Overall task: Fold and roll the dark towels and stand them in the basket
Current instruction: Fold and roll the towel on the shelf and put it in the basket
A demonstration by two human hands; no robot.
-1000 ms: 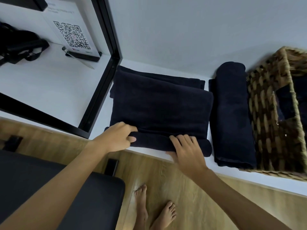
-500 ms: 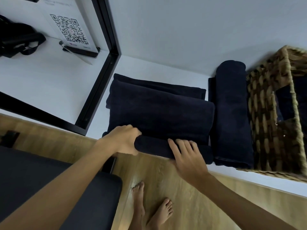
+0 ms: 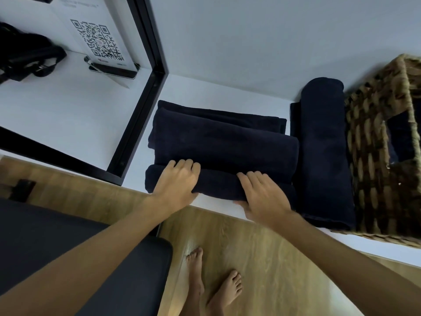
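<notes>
Left hand [image 3: 176, 183] and right hand [image 3: 262, 197] curled their fingers (held close together) over the half-rolled dark navy terry towel [image 3: 225, 151].

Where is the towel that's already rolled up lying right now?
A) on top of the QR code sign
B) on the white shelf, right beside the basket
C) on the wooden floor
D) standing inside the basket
B: the rolled towel lies flat on the white shelf, up against the woven basket, while both hands work on another towel.

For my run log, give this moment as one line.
step: rolling | both hands on towel roll | rolled towel beside basket
</notes>
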